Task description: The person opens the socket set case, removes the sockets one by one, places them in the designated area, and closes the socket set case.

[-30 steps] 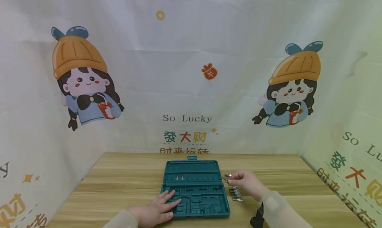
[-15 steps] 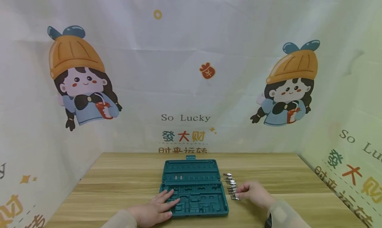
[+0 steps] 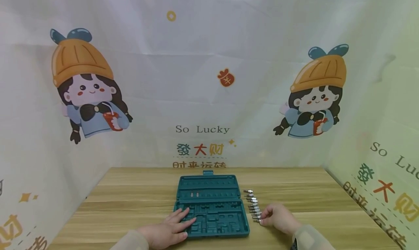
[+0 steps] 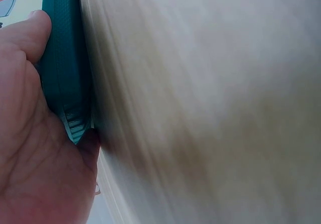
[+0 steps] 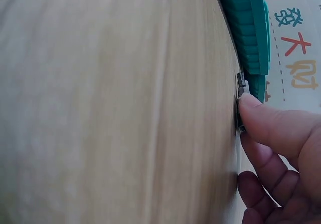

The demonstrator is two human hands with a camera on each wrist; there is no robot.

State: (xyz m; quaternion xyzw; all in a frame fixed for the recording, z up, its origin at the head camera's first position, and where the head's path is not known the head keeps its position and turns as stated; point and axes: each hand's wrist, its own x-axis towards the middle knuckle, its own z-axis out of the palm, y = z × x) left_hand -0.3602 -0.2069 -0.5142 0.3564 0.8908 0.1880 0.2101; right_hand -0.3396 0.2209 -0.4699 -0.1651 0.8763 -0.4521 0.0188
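An open teal tool case [image 3: 211, 202] lies on the wooden table [image 3: 137, 202], with two small bits in its upper half. My left hand [image 3: 171, 226] rests flat on the case's front left corner, fingers straight; the left wrist view shows the palm against the case edge [image 4: 62, 73]. To the right of the case runs a row of several metal bits [image 3: 251, 201]. My right hand [image 3: 276, 217] is at the near end of that row, its fingertips curled onto the nearest bit [image 3: 258, 218]. In the right wrist view a fingertip [image 5: 266, 118] presses on that bit [image 5: 242, 88] beside the case [image 5: 248, 23].
Printed cloth walls [image 3: 209, 97] with cartoon figures enclose the table at the back and on both sides. Bare wood lies to the left of the case and to the right of my right hand [image 3: 327, 206].
My right hand has moved from the far end of the row of bits to its near end. The left hand has stayed on the case.
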